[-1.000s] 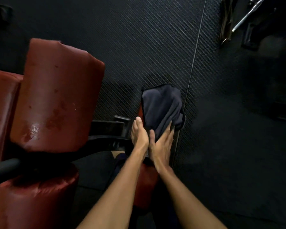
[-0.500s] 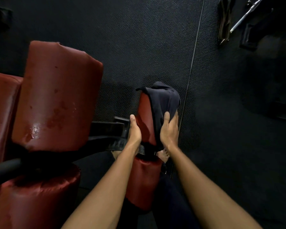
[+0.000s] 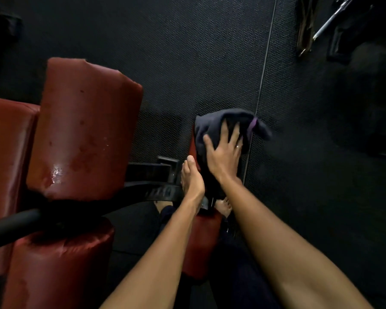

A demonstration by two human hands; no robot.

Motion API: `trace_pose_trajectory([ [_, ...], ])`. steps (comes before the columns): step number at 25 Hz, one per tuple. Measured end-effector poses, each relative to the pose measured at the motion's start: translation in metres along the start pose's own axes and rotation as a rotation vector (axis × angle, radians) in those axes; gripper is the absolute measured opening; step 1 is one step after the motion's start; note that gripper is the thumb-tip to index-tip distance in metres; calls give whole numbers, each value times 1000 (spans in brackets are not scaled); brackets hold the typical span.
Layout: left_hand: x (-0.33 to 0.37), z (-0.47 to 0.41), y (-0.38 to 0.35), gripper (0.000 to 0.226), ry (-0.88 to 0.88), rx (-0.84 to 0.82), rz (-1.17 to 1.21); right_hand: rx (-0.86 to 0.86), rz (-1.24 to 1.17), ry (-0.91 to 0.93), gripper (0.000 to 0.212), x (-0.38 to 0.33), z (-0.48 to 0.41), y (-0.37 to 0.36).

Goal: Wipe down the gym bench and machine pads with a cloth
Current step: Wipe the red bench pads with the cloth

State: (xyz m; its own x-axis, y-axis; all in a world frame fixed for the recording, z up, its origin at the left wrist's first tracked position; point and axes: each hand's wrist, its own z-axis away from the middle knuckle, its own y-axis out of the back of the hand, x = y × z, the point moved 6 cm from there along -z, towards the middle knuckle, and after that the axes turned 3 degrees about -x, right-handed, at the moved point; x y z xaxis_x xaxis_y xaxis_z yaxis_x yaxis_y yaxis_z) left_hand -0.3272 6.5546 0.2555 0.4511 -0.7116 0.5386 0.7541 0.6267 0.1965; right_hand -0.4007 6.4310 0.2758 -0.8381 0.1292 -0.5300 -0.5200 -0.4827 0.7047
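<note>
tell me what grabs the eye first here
The right hand presses flat on a dark cloth draped over a small red pad at centre, with the left hand beside it. At left, a big worn red pad glints with a wet patch.

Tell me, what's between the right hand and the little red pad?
The cloth lies there; the right hand presses it onto the pad, shown in the head view.
</note>
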Motion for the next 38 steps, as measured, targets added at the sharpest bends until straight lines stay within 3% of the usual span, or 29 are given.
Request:
trace_pose_trajectory([
  [3, -28, -27, 0, 121, 31, -15, 45, 22, -177, -90, 67, 6, -12, 10],
  [6, -63, -59, -2, 126, 89, -77, 76, 22, -147, -28, 57, 7, 7, 21],
  [8, -51, -45, 7, 130, 146, -94, 30, 33, -125, -10, 50, 6, 20, 34],
  [12, 23, 33, 17, 87, 122, -147, -15, -9, -70, 4, 40, -7, 44, 59],
  [13, 32, 43, 19, 86, 101, -157, -50, -46, -63, 12, 40, -13, 52, 64],
  [16, 27, 38, 25, 123, 68, -156, -62, -112, -66, 8, 41, -31, 77, 84],
  [17, 33, 48, 30, 125, 71, -138, -81, -125, -73, 2, 41, -37, 86, 94],
  [20, 90, 123, 49, 80, 31, -113, -110, -155, -98, 31, 34, -56, 110, 122],
  [22, 102, 143, 63, 66, -39, -94, -161, -159, -180, 21, 29, -64, 127, 136],
  [26, 103, 178, 96, 65, -106, -72, -232, -181, -278, -17, 43, -84, 167, 158],
  [30, 102, 212, 133, 63, -181, -83, -304, -279, -189, -43, 69, -108, 221, 159],
  [34, 94, 243, 163, 60, -263, -145, -460, -192, -55, -9, 53, -125, 277, 152],
  [38, 89, 272, 200, 59, -351, -170, -548, -123, -131, 6, 44, -133, 333, 139],
])
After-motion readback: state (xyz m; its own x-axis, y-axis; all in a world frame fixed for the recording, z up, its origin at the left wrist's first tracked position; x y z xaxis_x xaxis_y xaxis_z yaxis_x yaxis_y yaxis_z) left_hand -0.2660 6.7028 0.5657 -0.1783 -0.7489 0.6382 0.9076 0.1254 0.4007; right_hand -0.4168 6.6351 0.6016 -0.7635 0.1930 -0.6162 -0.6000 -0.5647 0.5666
